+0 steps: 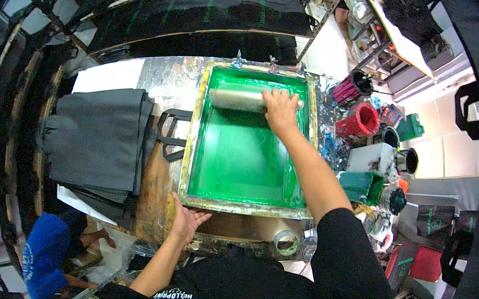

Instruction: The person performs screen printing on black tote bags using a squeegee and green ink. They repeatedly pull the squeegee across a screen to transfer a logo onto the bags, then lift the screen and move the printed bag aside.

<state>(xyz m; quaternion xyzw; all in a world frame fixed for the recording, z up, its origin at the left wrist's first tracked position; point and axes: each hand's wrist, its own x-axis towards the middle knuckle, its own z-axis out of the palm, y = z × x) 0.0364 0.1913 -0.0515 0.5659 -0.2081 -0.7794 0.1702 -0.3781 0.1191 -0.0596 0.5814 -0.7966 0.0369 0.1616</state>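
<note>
A screen-printing frame with a yellowish, paint-stained rim lies on the table, its mesh coated in green ink. Across the far end of the mesh rests a pale squeegee. My right hand grips it near its right end, with the arm stretched over the frame's right side. At the frame's near left corner, my left hand is open, fingers spread by the rim; whether they touch it I cannot tell. Black bag handles stick out from under the frame's left side.
Left of the frame lies a stack of black fabric bags. Ink containers, including a red bucket, crowd the right edge. A tape roll sits near the front. Hinge clamps stand behind. Another person in blue is at lower left.
</note>
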